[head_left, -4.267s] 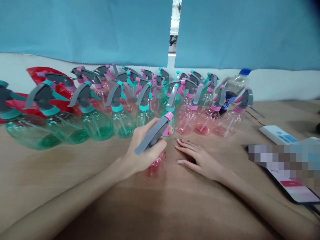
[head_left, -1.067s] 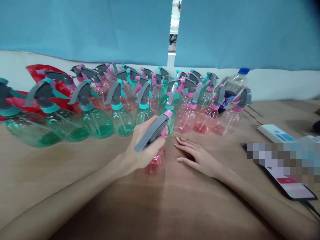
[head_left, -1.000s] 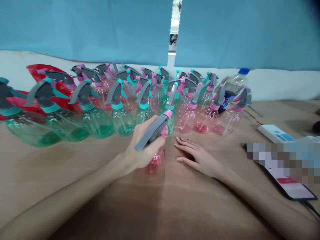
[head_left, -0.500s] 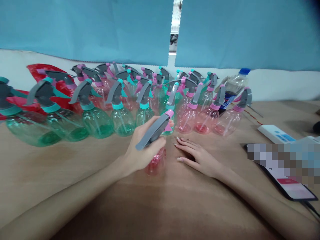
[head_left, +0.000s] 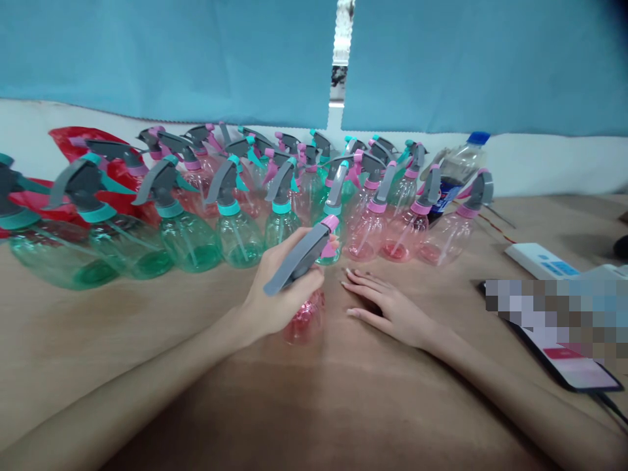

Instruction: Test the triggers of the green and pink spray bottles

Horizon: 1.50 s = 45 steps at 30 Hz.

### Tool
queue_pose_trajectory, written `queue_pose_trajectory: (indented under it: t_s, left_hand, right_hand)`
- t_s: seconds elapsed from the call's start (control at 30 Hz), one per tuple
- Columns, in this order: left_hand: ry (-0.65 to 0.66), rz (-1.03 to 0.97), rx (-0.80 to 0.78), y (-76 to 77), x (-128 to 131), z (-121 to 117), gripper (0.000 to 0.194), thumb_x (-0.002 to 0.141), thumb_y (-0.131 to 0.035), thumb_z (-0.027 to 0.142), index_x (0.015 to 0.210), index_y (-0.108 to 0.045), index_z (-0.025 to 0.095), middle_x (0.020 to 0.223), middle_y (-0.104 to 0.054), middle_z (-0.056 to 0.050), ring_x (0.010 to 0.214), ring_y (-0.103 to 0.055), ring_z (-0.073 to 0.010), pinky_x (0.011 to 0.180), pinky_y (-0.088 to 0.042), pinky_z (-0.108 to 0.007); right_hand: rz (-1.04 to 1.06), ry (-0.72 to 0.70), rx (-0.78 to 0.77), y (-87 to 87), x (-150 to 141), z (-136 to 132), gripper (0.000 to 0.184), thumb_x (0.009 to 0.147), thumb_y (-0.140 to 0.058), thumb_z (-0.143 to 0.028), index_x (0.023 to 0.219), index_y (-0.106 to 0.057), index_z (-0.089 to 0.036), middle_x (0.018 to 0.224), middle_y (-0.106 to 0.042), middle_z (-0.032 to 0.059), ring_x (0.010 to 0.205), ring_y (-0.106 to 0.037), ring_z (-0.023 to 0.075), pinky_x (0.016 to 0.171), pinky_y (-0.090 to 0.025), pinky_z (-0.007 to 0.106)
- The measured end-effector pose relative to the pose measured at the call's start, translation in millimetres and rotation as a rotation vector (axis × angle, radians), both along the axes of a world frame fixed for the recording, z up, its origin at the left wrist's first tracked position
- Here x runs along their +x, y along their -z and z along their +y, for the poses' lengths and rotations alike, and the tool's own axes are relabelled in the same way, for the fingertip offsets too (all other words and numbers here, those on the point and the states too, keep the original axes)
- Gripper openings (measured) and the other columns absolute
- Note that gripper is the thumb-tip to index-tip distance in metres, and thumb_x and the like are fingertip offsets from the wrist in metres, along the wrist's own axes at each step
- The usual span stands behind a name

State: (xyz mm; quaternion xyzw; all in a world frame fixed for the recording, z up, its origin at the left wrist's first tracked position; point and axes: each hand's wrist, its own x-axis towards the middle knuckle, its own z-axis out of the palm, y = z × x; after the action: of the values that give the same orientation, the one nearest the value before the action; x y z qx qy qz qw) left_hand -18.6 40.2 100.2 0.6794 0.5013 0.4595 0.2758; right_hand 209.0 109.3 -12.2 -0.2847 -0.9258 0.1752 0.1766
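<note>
My left hand [head_left: 284, 281] is wrapped round the neck of a pink spray bottle [head_left: 305, 320] that stands on the table. Its grey and pink trigger head [head_left: 301, 255] rises above my fingers, which hide the collar. To the right, my right hand [head_left: 380, 302] lies on the tabletop with its fingers stretched out, holding nothing. Just beyond both hands stands a front row of spray bottles: green ones such as this green spray bottle [head_left: 240, 245] on the left and middle, and pink ones such as this pink spray bottle [head_left: 366, 239] on the right.
More spray bottles crowd behind the front row, with a red bag [head_left: 73, 140] at the left. A dark drink bottle with a blue cap [head_left: 478, 139] stands at the back right. A white power strip [head_left: 540, 260] and a phone [head_left: 583, 369] lie at the right.
</note>
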Motion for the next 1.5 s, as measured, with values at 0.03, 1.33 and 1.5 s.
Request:
queue_pose_trajectory:
  t_s: [0.03,1.33,1.5]
  left_hand:
    - [0.001,0.001,-0.002,0.2,0.0,0.1,0.037,0.075,-0.051,0.013,0.110,-0.060,0.020,0.066,-0.051,0.006,0.056,-0.042,-0.0110,0.055,-0.034,-0.025]
    - [0.054,0.090,0.109,-5.8,-1.9,3.6,0.014,0.070,-0.045,0.011,0.080,-0.054,0.017,0.065,-0.046,0.006,0.056,-0.038,-0.0095,0.052,-0.032,-0.024]
    - [0.106,0.058,0.113,-3.8,-3.3,3.9,0.012,0.070,-0.046,0.011,0.078,-0.053,0.017,0.071,-0.051,0.004,0.059,-0.043,-0.0100,0.056,-0.036,-0.024]
  right_hand:
    - [-0.003,0.001,0.001,-0.1,0.0,-0.1,0.055,0.093,-0.048,-0.052,0.141,-0.044,-0.026,0.151,-0.038,0.0058,0.140,-0.033,0.0247,0.115,-0.029,0.049]
    - [0.015,0.002,0.005,-1.0,-0.5,-0.9,0.054,0.093,-0.049,-0.050,0.140,-0.047,-0.025,0.150,-0.040,0.0070,0.139,-0.035,0.0251,0.114,-0.030,0.049]
    - [0.013,0.011,0.003,-1.3,-1.1,-1.1,0.053,0.092,-0.049,-0.050,0.139,-0.047,-0.026,0.150,-0.041,0.0062,0.139,-0.035,0.0248,0.114,-0.030,0.049]
